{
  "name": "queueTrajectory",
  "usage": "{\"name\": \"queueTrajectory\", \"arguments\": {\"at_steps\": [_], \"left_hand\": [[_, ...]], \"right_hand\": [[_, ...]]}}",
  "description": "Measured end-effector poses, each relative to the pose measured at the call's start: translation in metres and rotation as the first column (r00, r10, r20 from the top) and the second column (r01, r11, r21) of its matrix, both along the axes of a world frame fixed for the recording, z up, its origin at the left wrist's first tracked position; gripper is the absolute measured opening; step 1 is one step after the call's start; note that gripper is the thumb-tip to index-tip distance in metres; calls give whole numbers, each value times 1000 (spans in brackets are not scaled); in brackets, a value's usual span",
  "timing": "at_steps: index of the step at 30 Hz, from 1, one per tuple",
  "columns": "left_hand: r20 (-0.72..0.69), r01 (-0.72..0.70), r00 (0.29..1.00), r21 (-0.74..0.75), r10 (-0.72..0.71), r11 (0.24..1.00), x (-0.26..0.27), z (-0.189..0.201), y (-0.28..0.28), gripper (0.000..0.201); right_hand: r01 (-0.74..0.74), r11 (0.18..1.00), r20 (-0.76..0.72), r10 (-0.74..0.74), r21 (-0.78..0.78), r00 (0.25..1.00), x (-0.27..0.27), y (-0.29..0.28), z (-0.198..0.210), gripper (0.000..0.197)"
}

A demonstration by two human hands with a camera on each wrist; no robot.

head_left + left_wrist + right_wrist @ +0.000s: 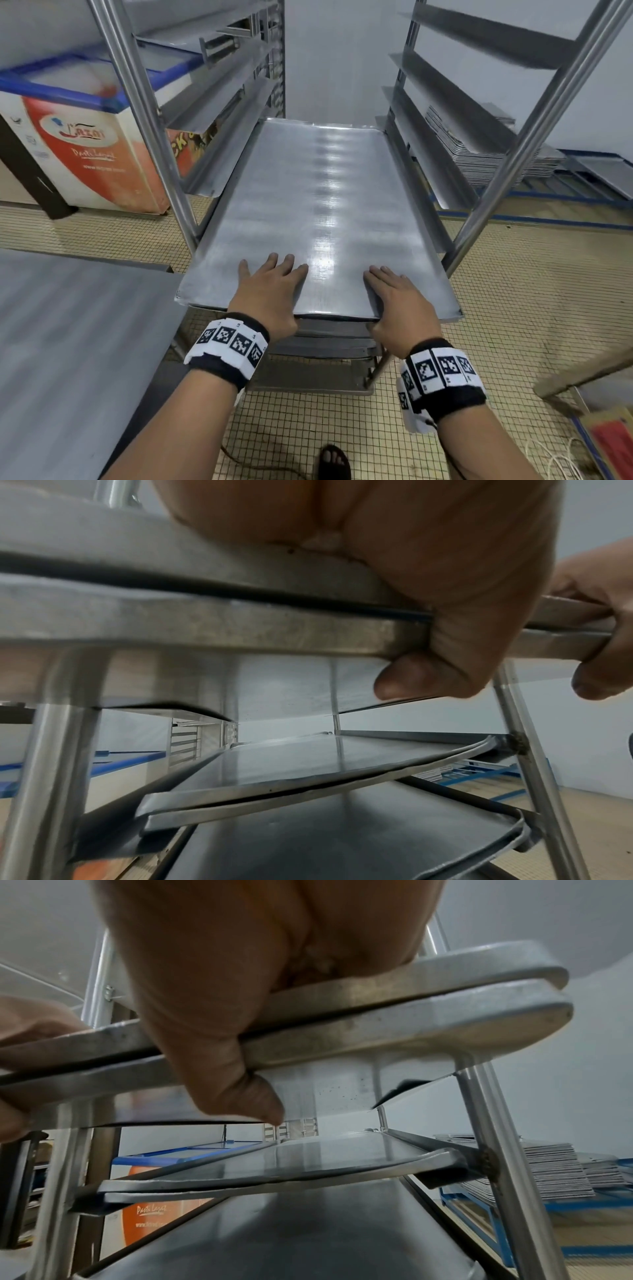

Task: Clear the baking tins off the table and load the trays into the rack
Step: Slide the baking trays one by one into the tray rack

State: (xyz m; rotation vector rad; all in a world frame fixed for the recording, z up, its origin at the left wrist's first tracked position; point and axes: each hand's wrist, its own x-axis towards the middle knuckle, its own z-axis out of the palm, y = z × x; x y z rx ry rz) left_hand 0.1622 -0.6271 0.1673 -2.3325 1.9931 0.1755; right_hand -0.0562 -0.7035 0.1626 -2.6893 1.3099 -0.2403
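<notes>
Two flat metal trays [322, 205], stacked one on the other, lie partly inside the steel rack [534, 137] on a pair of its side runners, and their near end sticks out toward me. My left hand [272, 291] grips the near edge, fingers flat on top. Its thumb [411, 680] is curled under both tray rims [205, 620]. My right hand [397, 301] holds the same edge further right, with its thumb [246, 1096] underneath the rims [411, 1020]. More trays [308, 772] sit on the runners below.
A steel table [68, 342] stands close at my left. Behind the rack's left post is a chest freezer [85, 137]. A pile of trays [479, 150] rests on a blue frame at the right. My sandalled foot [334, 462] is on the tiled floor.
</notes>
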Motion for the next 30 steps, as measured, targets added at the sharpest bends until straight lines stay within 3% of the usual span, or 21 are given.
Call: {"name": "queueTrajectory", "arguments": {"at_steps": [6,11,16,30], "left_hand": [[-24,-14,1000,9,14,1000,19,6,-45,102],[-26,-27,999,-2,27,1000,34,7,-84,100],[-21,-31,999,-18,31,999,47,6,-114,99],[-16,-66,998,-54,65,996,58,6,-146,96]], "right_hand": [[5,1000,11,-5,-11,1000,19,-45,0,84],[-9,999,0,9,-36,1000,34,-82,6,69],[-40,999,-23,40,-4,999,47,-114,11,69],[-98,994,-23,97,-55,995,58,-151,11,57]]}}
